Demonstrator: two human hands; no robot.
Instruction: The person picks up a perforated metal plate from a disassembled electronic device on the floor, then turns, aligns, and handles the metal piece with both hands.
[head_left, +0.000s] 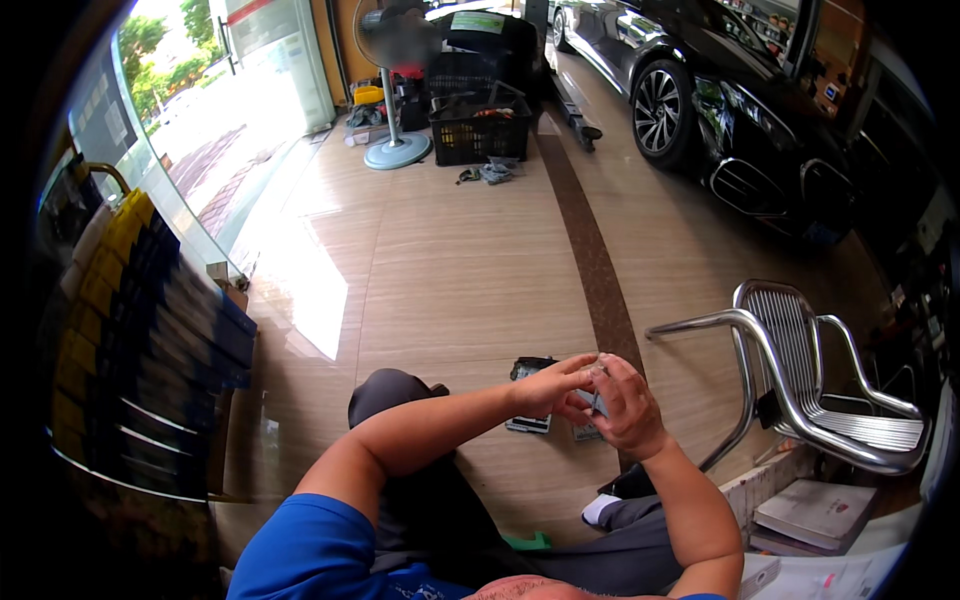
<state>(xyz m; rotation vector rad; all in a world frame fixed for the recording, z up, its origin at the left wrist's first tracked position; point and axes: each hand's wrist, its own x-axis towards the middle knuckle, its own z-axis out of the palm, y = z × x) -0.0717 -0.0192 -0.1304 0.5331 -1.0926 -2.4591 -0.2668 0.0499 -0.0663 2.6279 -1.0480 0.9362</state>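
My left hand [550,389] and my right hand [630,408] meet in front of me, raised above the floor. Their fingers are closed together around something small, mostly hidden by the fingertips; its kind does not show. Below and behind the left hand, a dark flat case with a pale part [530,424] lies on the floor. A grey flat piece [587,432] shows partly under the right hand.
A chrome slatted chair [790,370] stands at right, with thick books [815,512] below it. A black car [690,100] is parked at far right. Farther off are a black crate [480,135] and a standing fan [395,150]. A display rack [150,340] lines the left.
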